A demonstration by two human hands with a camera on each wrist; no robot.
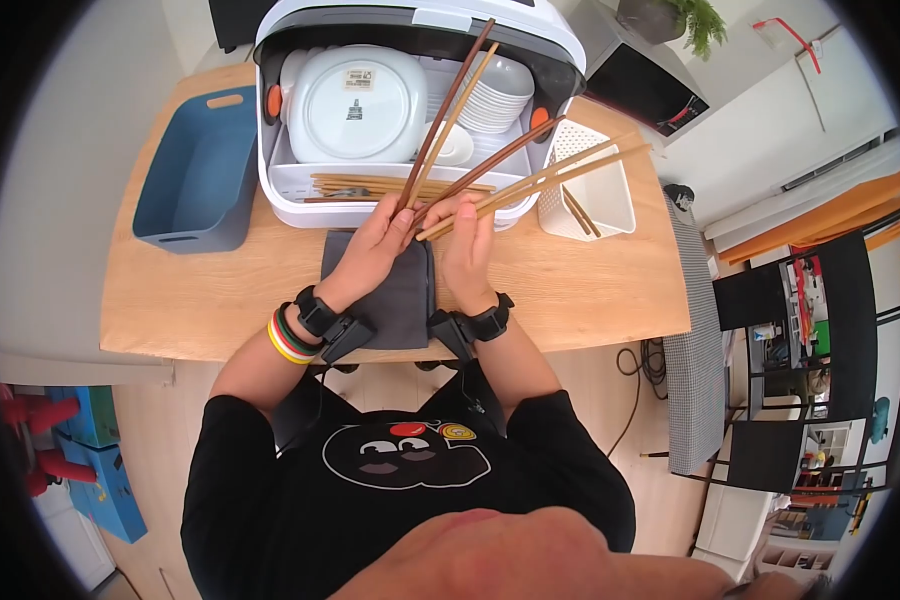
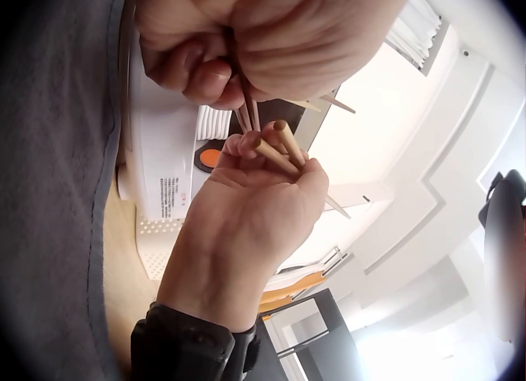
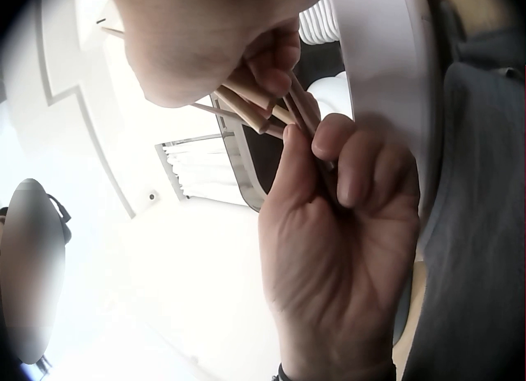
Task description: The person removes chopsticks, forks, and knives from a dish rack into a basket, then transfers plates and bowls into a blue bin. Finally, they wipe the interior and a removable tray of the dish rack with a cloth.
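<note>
My left hand (image 1: 372, 248) grips a dark brown chopstick (image 1: 457, 100) and a light wooden chopstick (image 1: 467, 92), both slanting up across the front of a white dish cabinet (image 1: 273, 205). Close beside it, my right hand (image 1: 467, 250) holds light wooden chopsticks (image 1: 595, 165) that point to the right. More dark brown chopsticks (image 1: 510, 150) fan out between the two hands; I cannot tell which hand holds them. In the left wrist view, butt ends of the light chopsticks (image 2: 282, 133) stick out of the right hand's fingers. Several chopsticks (image 1: 400, 184) and a spoon lie in the cabinet's front tray.
Plates (image 1: 360, 110) and a stack of white bowls (image 1: 495, 95) stand inside the cabinet. A blue bin (image 1: 195, 170) is at the left, a white perforated basket (image 1: 620, 200) with chopsticks at the right. A dark grey cloth (image 1: 395, 300) lies on the wooden table (image 1: 570, 290) below the hands.
</note>
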